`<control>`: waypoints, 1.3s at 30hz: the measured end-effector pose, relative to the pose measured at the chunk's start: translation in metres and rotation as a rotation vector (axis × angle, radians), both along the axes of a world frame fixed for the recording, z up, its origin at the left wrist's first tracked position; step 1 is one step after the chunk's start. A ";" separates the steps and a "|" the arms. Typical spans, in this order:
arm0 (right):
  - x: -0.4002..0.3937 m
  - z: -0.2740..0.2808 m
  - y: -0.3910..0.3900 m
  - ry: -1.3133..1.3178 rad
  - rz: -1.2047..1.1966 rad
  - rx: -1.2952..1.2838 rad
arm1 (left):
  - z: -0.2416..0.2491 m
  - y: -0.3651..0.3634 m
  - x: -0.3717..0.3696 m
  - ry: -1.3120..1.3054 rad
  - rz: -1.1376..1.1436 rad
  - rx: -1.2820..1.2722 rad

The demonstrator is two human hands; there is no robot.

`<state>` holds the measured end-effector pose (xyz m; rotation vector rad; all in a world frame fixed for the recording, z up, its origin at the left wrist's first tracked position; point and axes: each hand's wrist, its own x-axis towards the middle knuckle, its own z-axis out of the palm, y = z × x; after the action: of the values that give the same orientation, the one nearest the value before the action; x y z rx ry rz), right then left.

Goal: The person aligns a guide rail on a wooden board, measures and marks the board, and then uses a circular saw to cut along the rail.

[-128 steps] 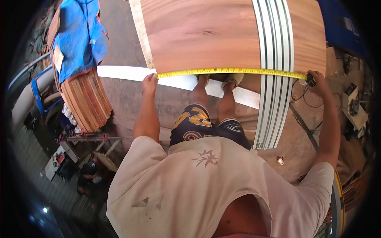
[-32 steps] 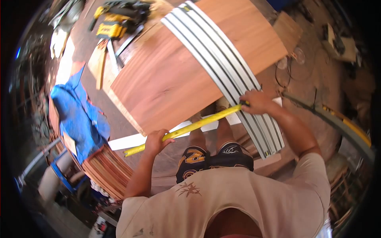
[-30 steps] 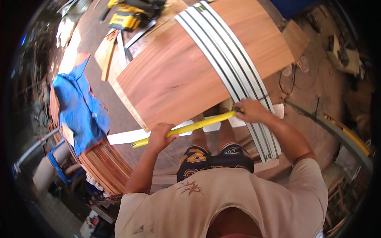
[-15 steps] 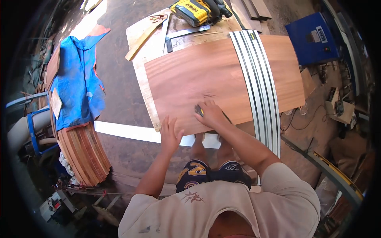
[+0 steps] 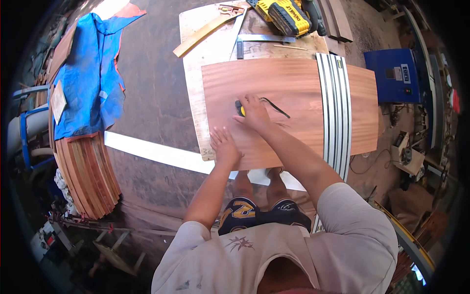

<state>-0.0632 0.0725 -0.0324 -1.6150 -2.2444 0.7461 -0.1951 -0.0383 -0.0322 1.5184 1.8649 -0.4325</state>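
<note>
Reading a clock face off the panel's centre with twelve at the top of our view, we have the tape measure [image 5: 240, 108] at nine o'clock, over the reddish wooden panel [image 5: 274, 78]. Our right hand [image 5: 255, 115] is closed around its case, and a dark strap [image 5: 277, 108] trails from beside that hand towards four o'clock. Our left hand [image 5: 226, 148] lies palm down at eight o'clock, fingers spread on the panel and gripping nothing; the two hands are near each other but apart. A striped silver rail [image 5: 334, 122] crosses the panel at three o'clock. Beneath the panel, we see a pale board [image 5: 194, 88] jutting out at nine. Further out sit a yellow-and-black power tool [image 5: 290, 18] at twelve, a blue box [image 5: 386, 77] at two, a blue tarp [image 5: 88, 83] between nine and ten, and stacked wooden strips [image 5: 88, 176] at eight.
</note>
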 end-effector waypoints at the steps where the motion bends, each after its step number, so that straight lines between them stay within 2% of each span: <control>1: 0.004 0.003 0.006 0.082 -0.008 0.012 | -0.003 0.005 0.000 0.008 -0.010 0.020; 5: 0.043 0.007 0.023 0.129 -0.112 0.098 | -0.013 0.008 0.006 0.003 -0.025 -0.009; 7: 0.073 0.005 0.049 0.150 -0.306 0.141 | -0.020 0.008 0.005 0.041 -0.037 -0.021; 9: 0.100 0.016 0.084 0.098 -0.374 0.206 | -0.024 0.012 0.006 0.048 -0.050 -0.041; 11: 0.121 0.033 0.116 0.324 -0.425 0.029 | -0.021 0.012 0.008 0.073 -0.026 -0.100; 12: 0.126 0.034 0.125 0.328 -0.434 0.027 | -0.029 0.009 0.008 0.078 -0.034 -0.102; 14: 0.137 0.033 0.132 0.235 -0.348 0.049 | -0.050 0.001 0.009 0.144 -0.018 -0.018; 17: 0.145 -0.004 0.116 0.144 -0.315 0.073 | -0.028 0.009 0.008 0.098 -0.031 -0.081; 20: 0.129 -0.011 0.081 0.096 -0.209 -0.245 | -0.025 0.013 0.011 0.157 -0.065 -0.128; 22: 0.105 -0.028 0.053 0.217 0.088 0.022 | -0.030 0.006 0.009 0.181 -0.096 -0.119; 25: 0.055 0.000 0.027 0.081 0.324 0.016 | -0.038 0.006 0.008 0.206 -0.131 -0.077; 26: 0.044 0.012 0.025 -0.060 0.353 0.039 | -0.039 0.004 0.006 0.208 -0.143 -0.067; 30: 0.030 -0.012 0.030 -0.049 0.276 -0.121 | -0.027 0.009 0.011 0.182 -0.162 -0.128; 32: 0.041 -0.005 0.029 0.065 0.261 -0.265 | -0.020 0.015 0.015 0.183 -0.109 -0.184; 33: 0.046 -0.006 0.025 0.063 0.242 -0.269 | -0.020 0.018 0.015 0.179 -0.128 -0.186; 35: 0.059 -0.010 0.001 0.297 0.118 -0.437 | -0.020 0.012 0.012 0.218 -0.188 -0.106; 36: 0.064 -0.007 -0.017 0.300 0.124 -0.454 | -0.021 0.007 0.004 0.220 -0.182 -0.124; 38: 0.082 -0.003 -0.041 0.324 0.034 -0.524 | -0.033 0.011 -0.011 -0.117 -0.126 0.090; 39: 0.091 0.000 -0.049 0.363 0.075 -0.634 | -0.026 0.009 -0.009 -0.519 0.110 0.074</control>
<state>0.0276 0.0238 -0.0329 -1.4618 -1.9107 1.7463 -0.2038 -0.0288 -0.0581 1.4002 1.5510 0.0828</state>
